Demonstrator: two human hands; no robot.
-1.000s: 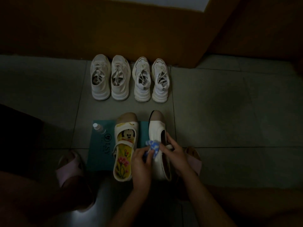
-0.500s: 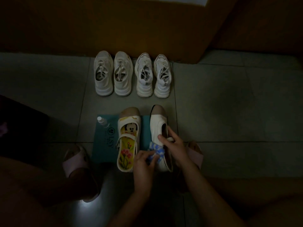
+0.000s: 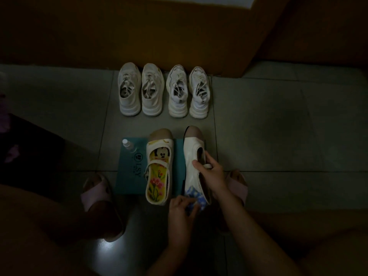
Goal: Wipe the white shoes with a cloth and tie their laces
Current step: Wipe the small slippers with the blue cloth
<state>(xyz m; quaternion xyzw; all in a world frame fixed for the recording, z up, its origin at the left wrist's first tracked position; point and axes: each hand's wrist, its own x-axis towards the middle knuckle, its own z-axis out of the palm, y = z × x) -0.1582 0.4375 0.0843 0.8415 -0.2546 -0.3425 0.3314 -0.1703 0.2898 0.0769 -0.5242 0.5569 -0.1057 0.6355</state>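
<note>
A white strap shoe (image 3: pixel 191 156) with a tan toe lies tilted on its side on a teal mat (image 3: pixel 129 172). My right hand (image 3: pixel 211 173) grips its opening and strap. My left hand (image 3: pixel 179 209) pinches a blue-and-white cloth (image 3: pixel 194 197) against the shoe's heel. Its mate (image 3: pixel 159 168), with a cartoon insole, sits upright on the mat to the left. Two pairs of white laced sneakers stand in a row near the wall, one pair on the left (image 3: pixel 140 89) and one on the right (image 3: pixel 188 91), laces loose.
A small clear bottle (image 3: pixel 127 144) stands on the mat's far left corner. My feet in pink slippers rest on the tiled floor, one on the left (image 3: pixel 95 193) and one on the right (image 3: pixel 238 185). A brown wall (image 3: pixel 139 30) runs behind the sneakers. A dark object lies at left.
My left hand has slid the cloth from the middle of the shoe's side down to its heel. My right hand has kept its hold on the shoe.
</note>
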